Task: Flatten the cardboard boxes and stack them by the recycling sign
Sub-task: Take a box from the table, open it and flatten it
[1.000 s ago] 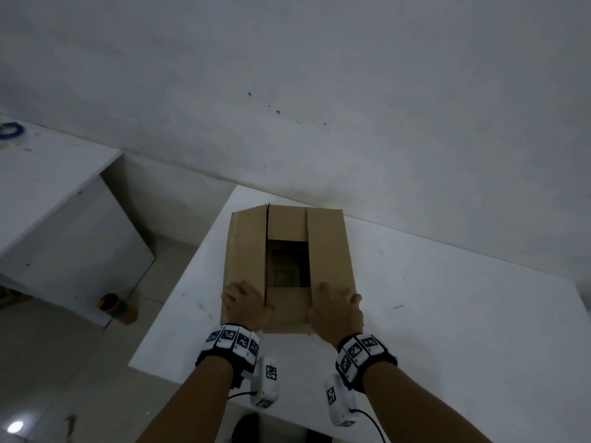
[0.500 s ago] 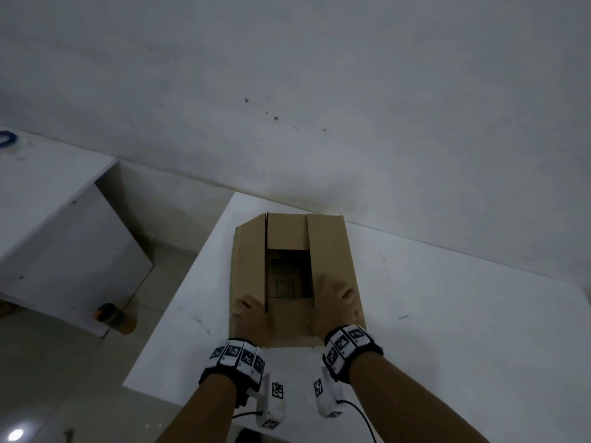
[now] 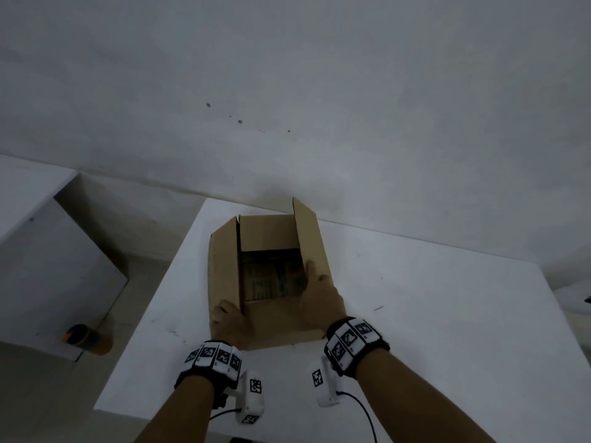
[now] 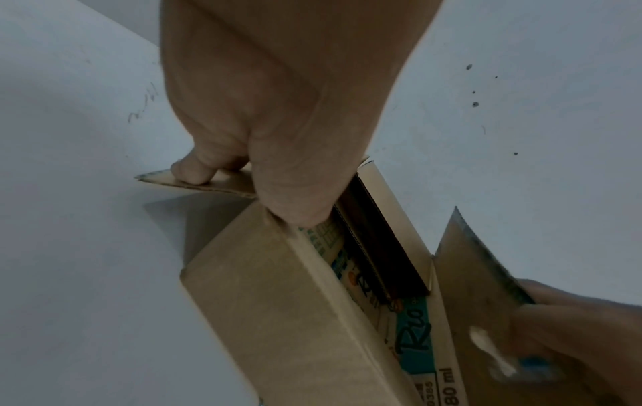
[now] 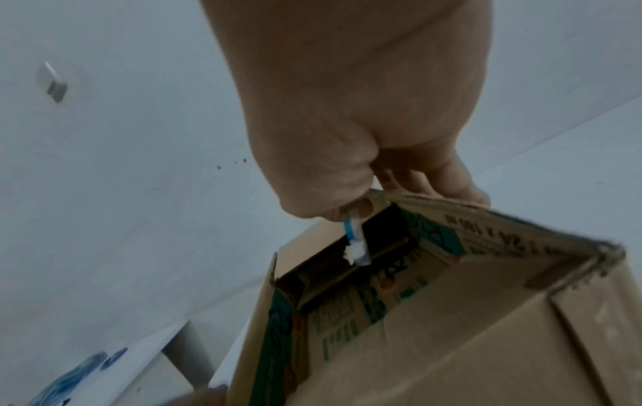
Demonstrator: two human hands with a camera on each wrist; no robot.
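A brown cardboard box (image 3: pixel 224 276) lies on the white table (image 3: pixel 415 314) with its flaps open and printed sides showing inside. My left hand (image 3: pixel 228 318) is at the near left corner. In the left wrist view this hand (image 4: pixel 243 181) has fingers on the left flap and its thumb hooked over the near flap of the box (image 4: pixel 278 302). My right hand (image 3: pixel 315 282) pinches the right flap, which stands raised. The right wrist view shows the hand (image 5: pixel 378 197) gripping that flap's edge on the box (image 5: pixel 451 329). A torn strip of tape (image 5: pixel 354 241) hangs below the thumb.
The box sits near the table's left edge, with a wall close behind it. A second white table (image 3: pixel 48 266) stands to the left across a gap. An orange and black cylinder (image 3: pixel 86 338) lies on the floor between them. Bare tabletop stretches to the right.
Both hands lay flat on the flaps before. Now my right hand has taken the right flap and lifted it up, and my left hand has slid to the near left corner.
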